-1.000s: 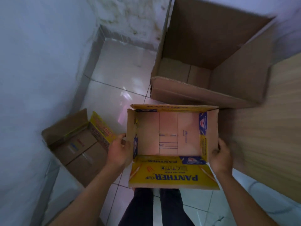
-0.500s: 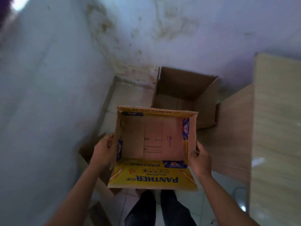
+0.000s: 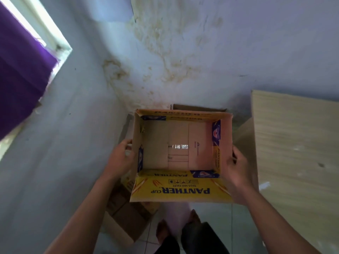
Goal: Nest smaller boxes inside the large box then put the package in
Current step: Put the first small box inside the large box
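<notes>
I hold an open yellow Panther Cup box (image 3: 180,189) in the air at chest height, its empty brown inside facing me. My left hand (image 3: 120,159) grips its left wall and my right hand (image 3: 236,165) grips its right wall. Behind it, only the top edge of the large brown box (image 3: 198,107) shows against the stained wall; the held box hides the rest. A smaller brown box (image 3: 126,219) with a yellow flap lies on the floor under my left forearm. No package is in sight.
A light wooden panel (image 3: 297,158) stands close on the right. Pale walls close in at the left and back, with a purple curtain (image 3: 20,70) over a window at upper left. My feet (image 3: 183,228) stand on white floor tiles below the box.
The yellow box has come up with both hands and now covers most of the large box. The view has tilted upward, bringing the window and more wall into sight.
</notes>
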